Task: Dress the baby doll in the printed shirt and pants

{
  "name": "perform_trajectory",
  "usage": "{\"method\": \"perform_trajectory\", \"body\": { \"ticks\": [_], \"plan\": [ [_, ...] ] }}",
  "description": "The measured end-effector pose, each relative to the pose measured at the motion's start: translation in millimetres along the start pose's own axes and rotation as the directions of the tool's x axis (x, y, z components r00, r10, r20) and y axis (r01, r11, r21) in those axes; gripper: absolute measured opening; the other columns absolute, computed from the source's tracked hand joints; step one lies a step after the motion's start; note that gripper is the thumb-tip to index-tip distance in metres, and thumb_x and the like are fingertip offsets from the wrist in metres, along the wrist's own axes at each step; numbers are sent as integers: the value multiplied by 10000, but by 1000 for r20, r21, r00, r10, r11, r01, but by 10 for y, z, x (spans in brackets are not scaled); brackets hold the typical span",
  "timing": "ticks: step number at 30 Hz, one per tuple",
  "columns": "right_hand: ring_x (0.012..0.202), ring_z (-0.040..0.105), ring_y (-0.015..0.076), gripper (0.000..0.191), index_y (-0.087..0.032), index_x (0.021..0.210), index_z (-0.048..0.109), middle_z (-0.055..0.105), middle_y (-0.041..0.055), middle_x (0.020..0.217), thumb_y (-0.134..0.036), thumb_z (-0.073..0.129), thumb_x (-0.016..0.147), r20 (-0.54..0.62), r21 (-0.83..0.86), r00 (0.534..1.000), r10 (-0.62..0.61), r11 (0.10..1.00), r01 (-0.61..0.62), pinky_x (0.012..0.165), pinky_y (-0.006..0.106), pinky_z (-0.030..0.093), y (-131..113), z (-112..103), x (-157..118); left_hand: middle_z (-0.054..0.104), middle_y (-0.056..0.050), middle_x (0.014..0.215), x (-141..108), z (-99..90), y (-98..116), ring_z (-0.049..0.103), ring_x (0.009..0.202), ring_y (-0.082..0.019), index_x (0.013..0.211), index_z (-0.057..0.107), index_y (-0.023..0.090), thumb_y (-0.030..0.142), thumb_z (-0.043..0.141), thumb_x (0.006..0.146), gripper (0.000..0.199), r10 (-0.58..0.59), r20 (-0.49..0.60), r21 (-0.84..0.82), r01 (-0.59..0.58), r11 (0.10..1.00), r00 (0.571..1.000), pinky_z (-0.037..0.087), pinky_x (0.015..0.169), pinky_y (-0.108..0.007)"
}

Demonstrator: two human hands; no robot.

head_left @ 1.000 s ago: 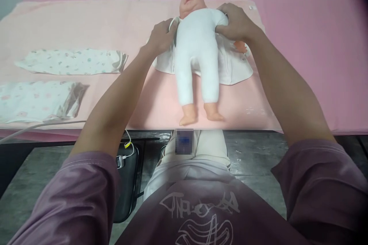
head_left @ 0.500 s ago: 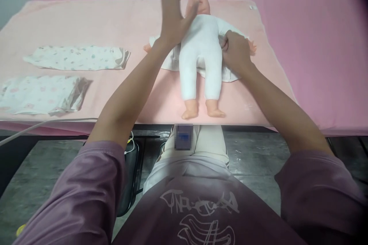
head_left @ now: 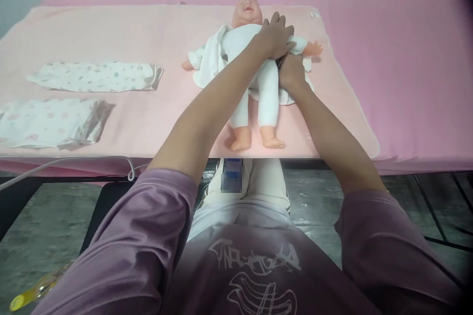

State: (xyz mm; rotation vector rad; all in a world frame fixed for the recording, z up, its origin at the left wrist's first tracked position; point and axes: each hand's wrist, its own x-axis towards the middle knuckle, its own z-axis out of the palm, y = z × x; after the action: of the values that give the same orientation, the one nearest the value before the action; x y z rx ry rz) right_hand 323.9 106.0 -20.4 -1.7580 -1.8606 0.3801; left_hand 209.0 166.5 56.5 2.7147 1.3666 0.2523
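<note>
A baby doll [head_left: 247, 12] in a white suit lies on its back, head away from me and feet toward me. My left hand [head_left: 276, 38] crosses its chest and lies over the upper arm on the right, fingers spread. Just below it, my right hand [head_left: 293, 73] is closed at the doll's side on the white garment [head_left: 213, 54], which lies partly under the doll. A sleeve of that garment covers the arm on the left. The right hand's fingertips are mostly hidden.
Two folded printed cloths lie at the left, one farther back [head_left: 94, 77] and one nearer [head_left: 48, 122]. A peach mat [head_left: 121, 24] covers part of the pink table cover [head_left: 399, 69]. A white cable [head_left: 74, 158] runs along the front edge. A phone [head_left: 232, 170] shows below the table.
My left hand has come down from beside the doll's head and across to the arm on the right. My right hand stays at the doll's side. The doll's face is now uncovered.
</note>
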Motion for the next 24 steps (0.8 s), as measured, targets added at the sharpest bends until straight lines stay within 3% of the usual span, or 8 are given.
{"method": "perform_trajectory", "body": {
  "ticks": [2,5,8,11,15,19,24],
  "plan": [
    [1151,550,307,478,-343,1223,605,781,86,1195,-780,596,1030,-70,-42,996,48,998,-51,1090,554,451,6,5,-3,482,-236,1756,-30,-33,-52,333,1654,-444,1670,608,151,488,597,1177,597,-32,-39,-19,31,999,999,281,1329,-682],
    [1250,580,361,547,-297,1318,573,747,149,1320,-731,674,999,-101,-68,992,78,994,-85,1125,613,477,25,-15,2,569,-185,1673,-108,-89,-133,393,1583,-431,1585,673,209,580,613,1159,568,-68,-123,-97,56,994,990,340,1289,-640],
    [1294,617,427,530,-268,1300,590,727,200,1299,-709,658,1014,-98,-55,994,57,997,-63,1114,673,499,72,-91,4,641,-134,1562,-188,-125,-219,436,1499,-433,1398,795,286,653,670,1105,485,-67,-197,-158,35,987,978,380,1233,-644],
    [1285,650,437,445,-276,1242,619,740,187,1202,-671,641,1038,-72,-46,997,13,999,-16,1111,672,511,122,-190,-4,664,-100,1512,-248,-140,-305,437,1469,-447,1285,845,374,669,741,1043,396,-54,-211,-195,12,981,976,391,1220,-666],
    [1216,672,392,338,-265,1243,617,743,193,1202,-571,584,1103,-103,-71,985,135,987,-143,1099,608,495,183,-278,27,694,-126,1422,-339,-186,-383,484,1450,-438,1270,870,284,555,802,1007,383,-37,-238,-166,-3,986,970,439,1247,-655],
    [1154,673,339,302,-277,1320,556,740,193,1274,-520,428,1194,-217,-43,937,273,956,-289,1022,514,471,221,-363,112,681,-120,1446,-431,-278,-355,474,1480,-449,1288,861,302,584,780,1030,391,-36,-163,-118,17,993,986,437,1276,-673],
    [1120,629,370,466,-413,1312,553,748,105,1173,-779,321,1141,-244,5,963,112,993,-115,991,547,444,120,-468,96,634,-184,1590,-326,-266,-174,376,1610,-505,1409,813,217,594,796,1038,529,-24,-14,-64,23,998,1000,319,1326,-725]
  ]
}}
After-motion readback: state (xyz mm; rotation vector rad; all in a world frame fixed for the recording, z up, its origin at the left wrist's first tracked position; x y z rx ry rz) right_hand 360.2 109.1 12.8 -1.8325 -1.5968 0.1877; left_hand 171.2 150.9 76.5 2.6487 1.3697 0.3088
